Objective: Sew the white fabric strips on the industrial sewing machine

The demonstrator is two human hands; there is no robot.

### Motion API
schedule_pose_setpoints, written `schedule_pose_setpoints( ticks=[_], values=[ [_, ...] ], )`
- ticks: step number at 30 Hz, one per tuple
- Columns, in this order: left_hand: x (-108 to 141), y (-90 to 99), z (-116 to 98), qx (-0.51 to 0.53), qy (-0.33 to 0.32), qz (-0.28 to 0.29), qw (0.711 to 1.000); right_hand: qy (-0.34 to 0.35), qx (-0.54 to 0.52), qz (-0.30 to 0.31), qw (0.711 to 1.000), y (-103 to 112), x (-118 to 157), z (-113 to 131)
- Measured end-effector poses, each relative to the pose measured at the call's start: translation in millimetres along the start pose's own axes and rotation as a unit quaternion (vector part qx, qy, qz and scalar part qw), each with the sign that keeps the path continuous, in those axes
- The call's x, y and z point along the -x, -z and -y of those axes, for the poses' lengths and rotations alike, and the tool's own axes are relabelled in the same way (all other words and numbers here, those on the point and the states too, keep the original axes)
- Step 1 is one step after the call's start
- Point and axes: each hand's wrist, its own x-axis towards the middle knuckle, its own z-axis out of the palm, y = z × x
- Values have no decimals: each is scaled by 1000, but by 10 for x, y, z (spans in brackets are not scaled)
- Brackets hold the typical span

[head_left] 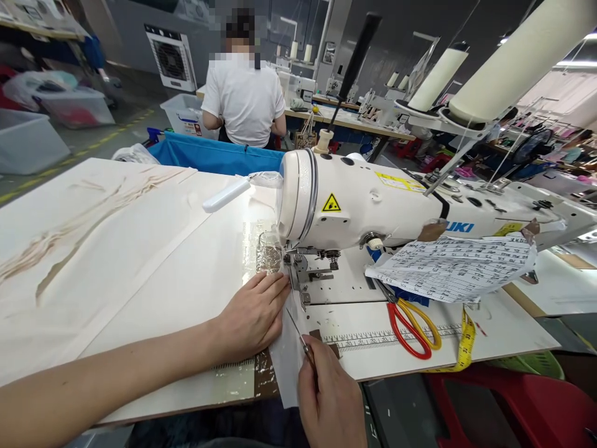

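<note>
My left hand [255,316] lies with its fingers stretched out flat, pressing on pale cloth just left of the presser foot [295,283] of a white sewing machine [354,202]. My right hand [329,395] is closed round the handle of an awl [305,345], whose thin metal shaft points up and away toward the needle area. Its tip rests at or just above a narrow strip of white cloth [285,367]; contact cannot be made out. This strip runs from the presser foot down over the table's front edge.
Scissors [413,330] with red and yellow handles and a yellow tape measure [465,342] lie at the right. A printed paper sheet [452,267] hangs against the machine. White cloth [153,249] spreads leftward. Behind stands a blue cloth bin [209,155]; a person [245,99] sits beyond.
</note>
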Motion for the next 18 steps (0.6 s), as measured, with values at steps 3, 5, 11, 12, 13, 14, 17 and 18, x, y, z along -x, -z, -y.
schedule_pose_setpoints(
  ticks=[3,5,11,12,13,14,17,18],
  values=[
    [8,3,-8,11,-4,-6,1000,15,12,1,1000,3,-30,1],
    [5,7,-8,18,-8,-13,1000,19,19,-1,1000,6,-58,20],
    [-7,-13,51,24,-7,-28,999,5,36,-29,999,18,-199,120],
    [-9,-23,71,22,-7,-30,999,3,35,-28,999,17,-222,131],
    [-12,-32,92,20,-7,-30,999,1,33,-26,999,13,-242,138],
    [-16,-39,111,19,-7,-31,999,-1,32,-22,999,7,-258,141],
    [-46,-38,147,10,-5,-31,999,-7,38,-18,999,-20,-292,136],
    [-60,-30,151,4,-1,-31,1000,-8,41,-17,999,-31,-301,132]
  ],
)
